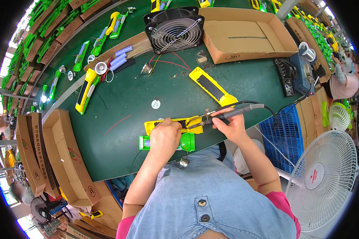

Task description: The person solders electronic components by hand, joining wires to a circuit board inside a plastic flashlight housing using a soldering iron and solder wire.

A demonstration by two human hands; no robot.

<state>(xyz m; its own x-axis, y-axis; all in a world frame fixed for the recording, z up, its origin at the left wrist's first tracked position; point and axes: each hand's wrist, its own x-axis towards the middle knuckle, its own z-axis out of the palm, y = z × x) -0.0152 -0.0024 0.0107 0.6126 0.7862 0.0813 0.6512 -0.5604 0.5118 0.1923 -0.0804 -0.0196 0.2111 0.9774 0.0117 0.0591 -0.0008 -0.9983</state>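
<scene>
My right hand [232, 126] grips a soldering iron [243, 111] with a dark handle and black cable. Its tip points left, over a yellow flashlight casing half [150, 126] lying on the green table [123, 159]. My left hand [166, 137] is closed over that casing, fingers curled down; whatever they pinch is hidden beneath them. Just nearer to me lies a green casing half [187, 140] with a blue battery cell [147, 143], partly covered by the left hand. A silvery lamp reflector [183, 162] sits at the table's near edge, by my apron.
A second yellow casing [213, 87] lies beyond the iron. At the back stand a metal-grilled fan [174, 34] and an open carton [243, 51]. The soldering station [301, 73] and solder spool [307, 51] are right. An assembled yellow-green flashlight [85, 91] and loose battery cells [118, 59] lie left.
</scene>
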